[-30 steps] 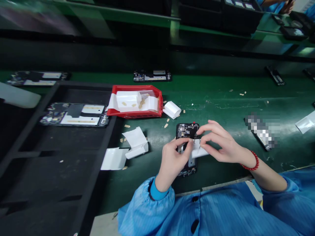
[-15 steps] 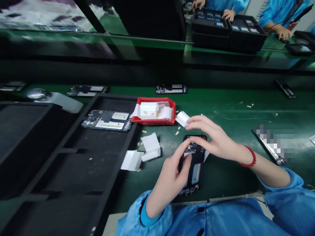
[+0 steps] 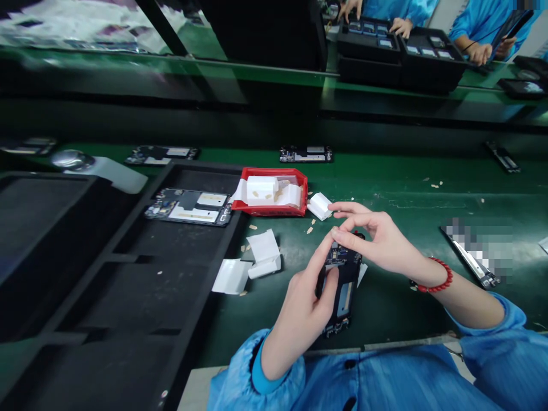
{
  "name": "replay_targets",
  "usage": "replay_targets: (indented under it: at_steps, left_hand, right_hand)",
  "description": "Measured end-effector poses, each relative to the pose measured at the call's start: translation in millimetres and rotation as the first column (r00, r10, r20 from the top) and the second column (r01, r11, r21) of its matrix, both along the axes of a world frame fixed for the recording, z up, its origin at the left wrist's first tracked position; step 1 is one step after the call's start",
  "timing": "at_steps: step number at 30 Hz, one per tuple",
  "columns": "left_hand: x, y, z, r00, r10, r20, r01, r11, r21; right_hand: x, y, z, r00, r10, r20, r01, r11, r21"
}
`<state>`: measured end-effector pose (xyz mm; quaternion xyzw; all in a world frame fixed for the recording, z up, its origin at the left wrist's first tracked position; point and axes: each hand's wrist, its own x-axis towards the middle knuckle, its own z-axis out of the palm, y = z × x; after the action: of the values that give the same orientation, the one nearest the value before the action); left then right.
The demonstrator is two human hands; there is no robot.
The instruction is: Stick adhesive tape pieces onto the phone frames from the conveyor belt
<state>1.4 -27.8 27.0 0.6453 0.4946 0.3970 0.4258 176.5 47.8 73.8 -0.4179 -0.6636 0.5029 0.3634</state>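
An opened black phone body (image 3: 345, 279) with its circuit board showing lies on the green belt in front of me. My left hand (image 3: 306, 302) grips its left edge, thumb on the frame. My right hand (image 3: 372, 240), with a red bead bracelet at the wrist, hovers over the phone's top end, fingertips pinched together at the board; what they hold is too small to make out. A white paper slip (image 3: 362, 273) pokes out under the phone's right side.
A red bin (image 3: 274, 194) of white liner sheets stands behind the phone, with loose white sheets (image 3: 263, 254) left of it. A black tray (image 3: 141, 268) holding an opened phone (image 3: 188, 206) fills the left. More phones lie on the belt. Other people's hands work at far trays (image 3: 402, 51).
The white sheet my right hand held over the phone is gone from its fingers. My right hand rose to the phone's top end, and my left hand tilted the phone slightly.
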Motion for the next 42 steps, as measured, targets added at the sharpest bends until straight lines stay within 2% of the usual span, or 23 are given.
replay_targets:
  at_steps: [2,5,7,10,12,13,16,19,22,24,27,32,35,42]
  left_hand:
    - [1.2,0.2,4.1,0.999,0.019,0.047,-0.016,0.998,-0.056]
    - [4.6,4.6,12.0,0.956,0.145,0.255,-0.073,0.959,-0.273]
    - [8.0,10.2,18.8,0.846,0.255,0.468,-0.024,0.896,-0.444]
    - [14.7,17.0,29.5,0.635,0.361,0.683,0.215,0.766,-0.606]
    - [19.0,16.8,34.9,0.543,0.394,0.742,0.356,0.692,-0.628]
    - [20.7,15.2,36.6,0.507,0.404,0.761,0.390,0.680,-0.621]
    - [23.4,6.8,37.5,0.455,0.414,0.788,0.389,0.704,-0.594]
    - [25.0,-1.7,36.0,0.477,0.393,0.786,0.358,0.730,-0.582]
    - [27.9,-6.1,36.5,0.529,0.311,0.790,0.282,0.813,-0.509]
    - [29.9,-6.8,38.1,0.567,0.246,0.786,0.214,0.877,-0.429]
    - [31.4,-6.9,41.4,0.637,0.142,0.758,0.169,0.933,-0.317]
    - [31.3,-8.1,47.6,0.720,0.149,0.678,0.059,0.960,-0.274]
    - [32.2,-7.8,50.9,0.726,0.101,0.680,0.068,0.974,-0.218]
    - [38.6,-7.5,59.6,0.711,0.178,0.680,0.003,0.967,-0.255]
  right_hand:
    - [0.5,-3.0,1.0,1.000,-0.005,-0.026,0.007,0.999,0.054]
    - [0.2,-11.7,7.2,0.998,-0.050,-0.050,0.060,0.971,0.230]
    - [-1.4,-17.2,13.1,0.999,-0.023,-0.048,0.040,0.921,0.388]
    - [-5.0,-19.3,18.6,0.999,0.050,0.017,-0.051,0.837,0.545]
    - [-6.2,-16.7,18.3,0.997,0.021,0.069,-0.056,0.827,0.560]
    - [-5.9,-15.1,17.5,0.996,-0.009,0.094,-0.045,0.836,0.547]
    - [-1.4,-13.9,18.2,0.989,-0.027,0.146,-0.045,0.883,0.467]
    - [5.0,-18.8,28.1,0.985,0.106,0.138,-0.148,0.927,0.344]
    - [8.2,-22.5,40.7,0.960,0.258,0.105,-0.275,0.938,0.212]
    - [7.9,-22.2,45.8,0.954,0.291,0.076,-0.300,0.936,0.185]
    - [4.9,-20.6,48.1,0.958,0.284,0.044,-0.287,0.937,0.200]
    - [-1.3,-22.8,47.1,0.976,0.215,0.039,-0.218,0.937,0.272]
    - [-4.0,-25.7,45.7,0.981,0.194,0.027,-0.193,0.931,0.311]
    - [-8.6,-27.3,42.0,0.988,0.153,-0.032,-0.135,0.936,0.325]
